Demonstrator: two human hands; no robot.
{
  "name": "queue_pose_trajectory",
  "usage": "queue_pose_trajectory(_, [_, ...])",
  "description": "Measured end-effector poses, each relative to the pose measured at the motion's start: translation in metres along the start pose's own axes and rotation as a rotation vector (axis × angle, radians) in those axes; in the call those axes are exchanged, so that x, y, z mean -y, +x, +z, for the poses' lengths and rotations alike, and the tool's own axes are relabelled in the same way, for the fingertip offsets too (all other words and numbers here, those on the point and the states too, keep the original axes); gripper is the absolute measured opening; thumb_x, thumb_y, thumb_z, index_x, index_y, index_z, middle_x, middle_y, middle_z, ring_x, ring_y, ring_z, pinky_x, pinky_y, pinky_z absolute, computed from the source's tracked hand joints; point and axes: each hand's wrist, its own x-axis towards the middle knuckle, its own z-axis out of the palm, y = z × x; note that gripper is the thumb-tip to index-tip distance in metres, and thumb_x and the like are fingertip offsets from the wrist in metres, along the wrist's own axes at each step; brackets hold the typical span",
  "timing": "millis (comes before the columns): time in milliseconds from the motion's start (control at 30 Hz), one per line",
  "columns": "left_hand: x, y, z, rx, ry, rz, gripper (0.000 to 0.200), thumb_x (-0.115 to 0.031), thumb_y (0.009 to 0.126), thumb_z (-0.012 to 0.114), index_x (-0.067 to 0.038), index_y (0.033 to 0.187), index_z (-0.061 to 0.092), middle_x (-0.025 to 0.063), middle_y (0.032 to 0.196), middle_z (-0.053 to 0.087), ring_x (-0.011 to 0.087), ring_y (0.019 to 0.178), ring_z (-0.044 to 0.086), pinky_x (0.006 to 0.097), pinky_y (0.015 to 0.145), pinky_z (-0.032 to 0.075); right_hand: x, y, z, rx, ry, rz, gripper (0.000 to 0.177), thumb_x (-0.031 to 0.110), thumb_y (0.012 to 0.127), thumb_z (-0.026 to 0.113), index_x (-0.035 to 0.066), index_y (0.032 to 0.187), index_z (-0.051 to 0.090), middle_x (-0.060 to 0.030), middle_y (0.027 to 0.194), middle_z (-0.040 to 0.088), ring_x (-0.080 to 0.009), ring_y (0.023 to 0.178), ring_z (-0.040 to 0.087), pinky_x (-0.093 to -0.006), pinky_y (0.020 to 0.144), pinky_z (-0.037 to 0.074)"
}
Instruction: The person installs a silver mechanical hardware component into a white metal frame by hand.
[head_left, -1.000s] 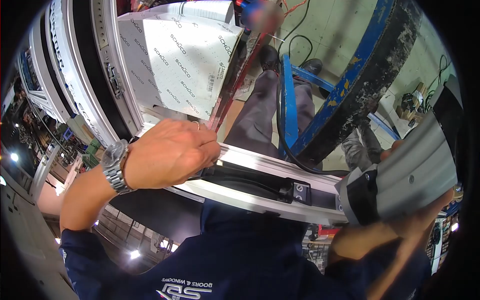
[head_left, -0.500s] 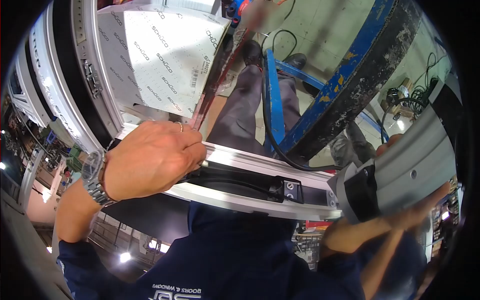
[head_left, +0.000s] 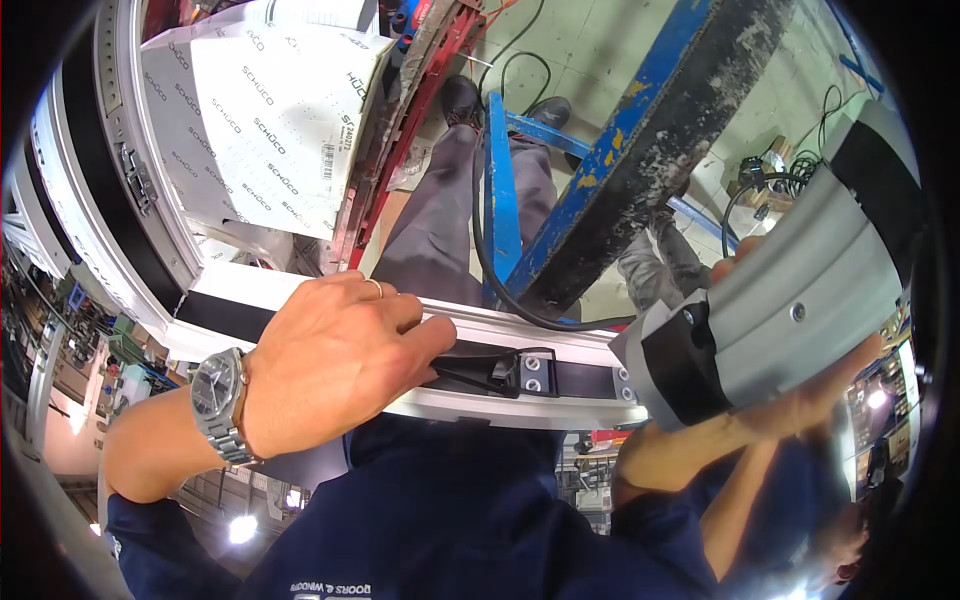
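My left hand (head_left: 335, 355), wearing a watch and a ring, lies over a white profile (head_left: 470, 410) with a dark channel. Its fingers are curled over a thin black cord (head_left: 463, 380) in that channel; their tips are partly hidden. Just right of them, a small black bracket with bright screws (head_left: 534, 372) sits in the channel. At the right, my right hand (head_left: 825, 400) is wrapped around a bulky grey cylindrical body (head_left: 775, 310) with black bands. Its near end reaches the profile's right part. I cannot make out its exact kind.
A printed white carton (head_left: 265, 120) lies beyond the profile, beside a red bar (head_left: 400, 150). A scuffed blue-and-black beam (head_left: 640, 150) crosses diagonally. A black cable (head_left: 478, 210) hangs down to the profile. Legs in grey trousers (head_left: 435, 220) stand below; an upright frame side (head_left: 150, 190) rises left.
My left hand has slid right along the channel, closer to the screwed bracket. The whole view has shifted somewhat. My right hand still holds the grey body near the profile's right part.
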Motion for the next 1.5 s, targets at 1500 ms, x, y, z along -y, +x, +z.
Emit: queue_pose_trajectory(1500, [-0.008,0.050,0.036,-0.096,-0.257,0.306,0.009,-0.018,0.094,0.076,-0.010,0.096,0.073,0.0037,0.095,0.063,0.0248,0.092,0.061,0.0397,0.079,0.042,-0.002,0.000,0.015,-0.189,-0.396,-0.196,0.093,0.071,0.106,0.044,-0.002,0.162,0.033,-0.0339,0.145,0.053,-0.0466,0.123,0.065,-0.0579,0.101,0.060])
